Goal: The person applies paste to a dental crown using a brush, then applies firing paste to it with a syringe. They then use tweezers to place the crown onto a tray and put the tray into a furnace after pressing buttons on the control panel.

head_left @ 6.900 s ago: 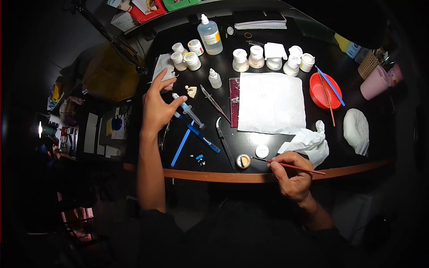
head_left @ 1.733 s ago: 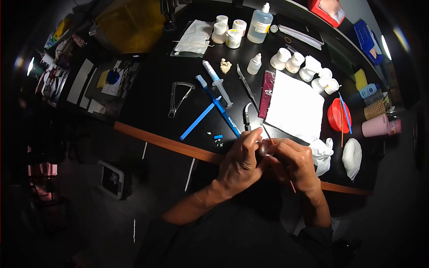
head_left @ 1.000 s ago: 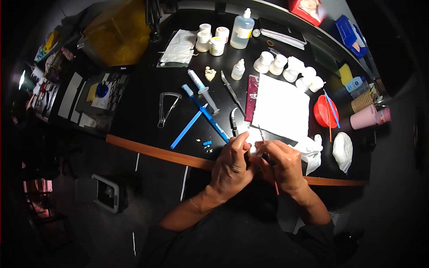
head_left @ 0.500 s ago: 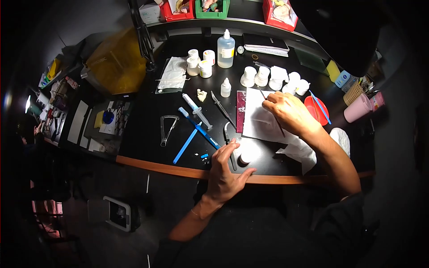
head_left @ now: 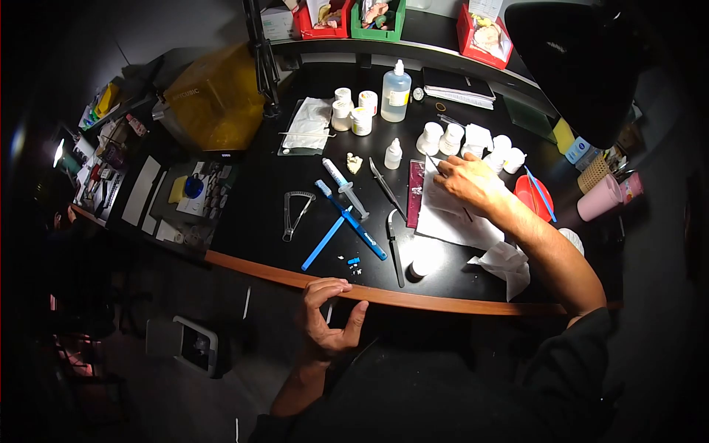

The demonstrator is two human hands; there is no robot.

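Note:
My right hand (head_left: 473, 181) is closed round a slim dark stick-like tool (head_left: 468, 214), held low over a white paper sheet (head_left: 442, 227). A dark red strip (head_left: 415, 199) runs along the sheet's left side. My left hand (head_left: 329, 325) holds nothing, its thumb and fingers apart in a loose curve at the table's front wooden edge (head_left: 399, 297). A small white pot (head_left: 419, 269) stands near that edge, beside a dark curved-tip instrument (head_left: 396, 255). Left of it a blue toothbrush (head_left: 362, 235) lies across a blue stick (head_left: 319, 247).
White plaster-like models (head_left: 450, 137) line the back right, near a red dish (head_left: 528, 196). A large dropper bottle (head_left: 396, 96), a small dropper bottle (head_left: 393, 155) and several lidded jars (head_left: 361, 120) stand behind. A syringe (head_left: 347, 188) and tweezers (head_left: 387, 188) lie mid-table. Crumpled tissue (head_left: 506, 269) lies front right.
My left hand has moved left and back from beside the small pot to the table edge. My right hand keeps the tool over the paper. The whole view has shifted slightly.

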